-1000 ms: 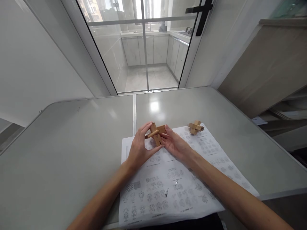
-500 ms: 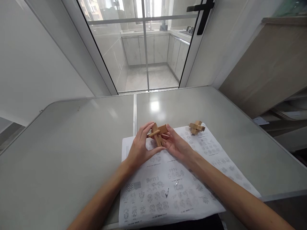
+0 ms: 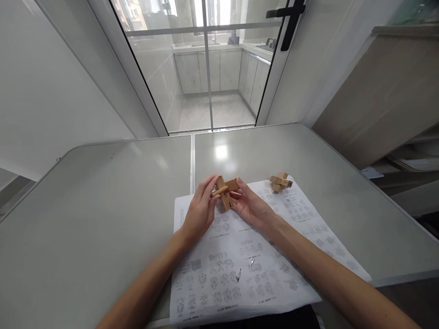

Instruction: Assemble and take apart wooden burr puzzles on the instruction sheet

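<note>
Between my two hands is a wooden interlocking puzzle, made of crossed bars with a thin round rod through it. My left hand grips its left side, fingertips at the top of the upright bar and the thumb by the rod's end. On the other side, my right hand pinches the bar that sticks out to the right, with its lower fingers beneath. A dark mark shows near the bottom of the upright bar. The puzzle is held over a large printed sheet covered in small diagrams.
A second wooden puzzle rests at the sheet's far right corner. The grey table has a pale seam and rounded far corners. Beyond it stands a glass door with a black handle. Wooden shelving rises at the right.
My left thumb has drawn back from the puzzle's lower end up toward the rod. The puzzle and my right hand have hardly moved.
</note>
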The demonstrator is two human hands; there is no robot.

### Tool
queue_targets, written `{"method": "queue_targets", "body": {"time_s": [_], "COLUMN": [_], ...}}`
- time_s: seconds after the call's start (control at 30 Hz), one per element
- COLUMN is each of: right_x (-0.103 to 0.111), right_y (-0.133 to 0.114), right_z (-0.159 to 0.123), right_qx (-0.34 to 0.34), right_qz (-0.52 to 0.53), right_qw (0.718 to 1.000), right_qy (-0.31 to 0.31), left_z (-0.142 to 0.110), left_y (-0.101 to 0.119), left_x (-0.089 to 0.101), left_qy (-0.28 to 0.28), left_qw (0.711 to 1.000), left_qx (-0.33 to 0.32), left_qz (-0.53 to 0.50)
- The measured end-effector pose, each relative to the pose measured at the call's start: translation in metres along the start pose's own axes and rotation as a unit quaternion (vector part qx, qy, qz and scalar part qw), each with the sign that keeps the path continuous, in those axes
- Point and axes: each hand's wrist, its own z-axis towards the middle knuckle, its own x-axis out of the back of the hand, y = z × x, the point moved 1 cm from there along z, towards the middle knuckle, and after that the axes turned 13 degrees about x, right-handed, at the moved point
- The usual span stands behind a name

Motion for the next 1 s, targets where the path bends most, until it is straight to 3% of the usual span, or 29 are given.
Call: {"method": "queue_targets", "body": {"time_s": [0.7, 1.0], "right_x": [0.0016, 0.0005], "right_y": [-0.0007, -0.0014], "right_z": [0.0014, 0.0006], "right_qx": [-0.006, -0.006], "right_qz": [-0.007, -0.034], "right_qw": [1.000, 0.999], "right_qy": [-0.010, -0.037], "left_z": [0.0016, 0.0009], "left_y": [-0.0006, 0.0010], "left_x": [0.0002, -0.0016], "left_qy": [0.032, -0.038], "left_qw": [0.999, 0.999], "left_qx": [0.004, -0.001], "left_qz": [0.009, 0.027]}}
